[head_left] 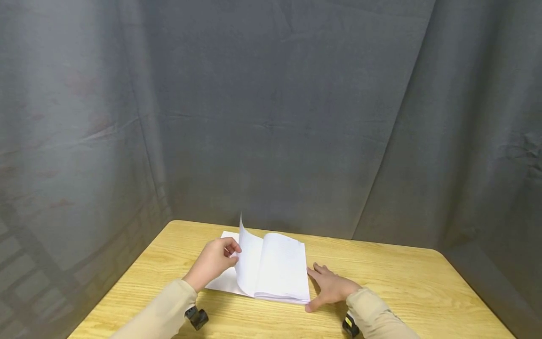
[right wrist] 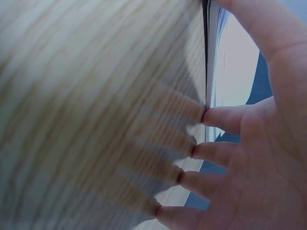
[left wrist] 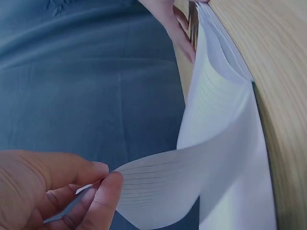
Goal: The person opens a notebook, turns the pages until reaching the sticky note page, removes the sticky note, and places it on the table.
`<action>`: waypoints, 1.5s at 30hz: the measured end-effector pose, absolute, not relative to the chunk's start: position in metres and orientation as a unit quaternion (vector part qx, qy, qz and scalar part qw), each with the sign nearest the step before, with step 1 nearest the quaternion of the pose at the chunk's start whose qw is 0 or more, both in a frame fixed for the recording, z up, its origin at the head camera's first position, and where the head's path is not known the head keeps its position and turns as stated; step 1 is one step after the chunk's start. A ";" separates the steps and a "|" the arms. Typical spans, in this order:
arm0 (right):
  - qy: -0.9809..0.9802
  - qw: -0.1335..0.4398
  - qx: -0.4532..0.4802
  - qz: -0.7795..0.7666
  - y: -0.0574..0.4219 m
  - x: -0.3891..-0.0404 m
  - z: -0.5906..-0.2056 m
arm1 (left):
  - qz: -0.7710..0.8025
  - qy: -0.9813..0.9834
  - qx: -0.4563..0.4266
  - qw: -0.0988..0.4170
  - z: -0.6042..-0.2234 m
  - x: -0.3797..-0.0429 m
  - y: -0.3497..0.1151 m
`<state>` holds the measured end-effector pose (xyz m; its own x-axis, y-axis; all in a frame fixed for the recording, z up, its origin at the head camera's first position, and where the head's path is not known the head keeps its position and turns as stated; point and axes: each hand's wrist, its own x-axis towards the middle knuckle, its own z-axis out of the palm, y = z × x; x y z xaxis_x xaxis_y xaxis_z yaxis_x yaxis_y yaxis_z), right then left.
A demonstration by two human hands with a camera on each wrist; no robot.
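An open notebook (head_left: 283, 267) with white lined pages lies on the wooden table in the head view. My left hand (head_left: 211, 263) pinches a single page (head_left: 249, 256) by its outer edge, between thumb and fingers. That lined page (left wrist: 163, 184) curves up from the spine in the left wrist view, and pale paper lies flat on the left side beneath it. At the notebook's right edge rests my right hand (head_left: 331, 286), fingers spread and fingertips (right wrist: 206, 117) on the tabletop. Its thumb touches the lower right corner of the page stack.
The wooden table (head_left: 402, 287) has rounded far corners. Grey curtains (head_left: 271, 117) hang behind it and along both sides. A small black device is strapped at each wrist, over the beige sleeves (head_left: 163, 310).
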<state>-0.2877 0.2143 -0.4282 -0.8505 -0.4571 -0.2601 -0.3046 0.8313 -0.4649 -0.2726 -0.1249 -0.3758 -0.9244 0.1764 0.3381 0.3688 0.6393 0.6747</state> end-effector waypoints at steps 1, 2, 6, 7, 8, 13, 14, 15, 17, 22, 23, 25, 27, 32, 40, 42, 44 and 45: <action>0.939 0.183 -0.203 -0.207 0.214 -0.288 -0.428 | -0.398 -0.898 -0.140 0.121 -0.377 -0.272 -0.128; 0.939 0.183 -0.203 -0.207 0.214 -0.288 -0.428 | -0.400 -0.899 -0.130 0.121 -0.378 -0.272 -0.132; 0.940 0.182 -0.200 -0.207 0.214 -0.288 -0.428 | -0.408 -0.900 -0.097 0.117 -0.385 -0.271 -0.144; 0.940 0.182 -0.200 -0.207 0.214 -0.288 -0.428 | -0.410 -0.900 -0.091 0.113 -0.387 -0.271 -0.147; 0.941 0.181 -0.199 -0.205 0.214 -0.288 -0.429 | -0.411 -0.901 -0.086 0.108 -0.390 -0.271 -0.149; 0.943 0.177 -0.198 -0.200 0.214 -0.288 -0.429 | -0.417 -0.904 -0.065 0.075 -0.403 -0.272 -0.160; 0.943 0.177 -0.198 -0.200 0.215 -0.288 -0.430 | -0.417 -0.904 -0.059 0.070 -0.405 -0.272 -0.162; 0.943 0.176 -0.198 -0.200 0.214 -0.288 -0.430 | -0.418 -0.905 -0.055 0.065 -0.408 -0.272 -0.163; 0.943 0.175 -0.200 -0.199 0.214 -0.289 -0.430 | -0.414 -0.907 -0.046 0.056 -0.413 -0.272 -0.166; 0.944 0.174 -0.200 -0.196 0.214 -0.289 -0.431 | -0.387 -0.920 -0.040 0.047 -0.424 -0.274 -0.171; 0.944 0.174 -0.200 -0.196 0.214 -0.289 -0.431 | -0.381 -0.922 -0.042 0.047 -0.426 -0.274 -0.172; 0.944 0.173 -0.201 -0.196 0.214 -0.289 -0.431 | -0.373 -0.926 -0.046 0.047 -0.429 -0.274 -0.173; 0.944 0.172 -0.202 -0.196 0.214 -0.289 -0.431 | -0.368 -0.928 -0.047 0.043 -0.431 -0.274 -0.173; 0.943 0.173 -0.205 -0.198 0.215 -0.288 -0.430 | -0.370 -0.928 -0.035 0.017 -0.435 -0.274 -0.174; 0.941 0.176 -0.207 -0.202 0.215 -0.288 -0.429 | -0.367 -0.930 -0.032 -0.006 -0.438 -0.274 -0.175; 0.941 0.178 -0.207 -0.202 0.215 -0.288 -0.428 | -0.362 -0.931 -0.033 -0.005 -0.437 -0.274 -0.175; 0.941 0.179 -0.207 -0.201 0.215 -0.288 -0.428 | -0.359 -0.933 -0.033 -0.006 -0.437 -0.274 -0.175; 0.941 0.179 -0.207 -0.200 0.215 -0.288 -0.428 | -0.358 -0.933 -0.034 -0.007 -0.436 -0.273 -0.174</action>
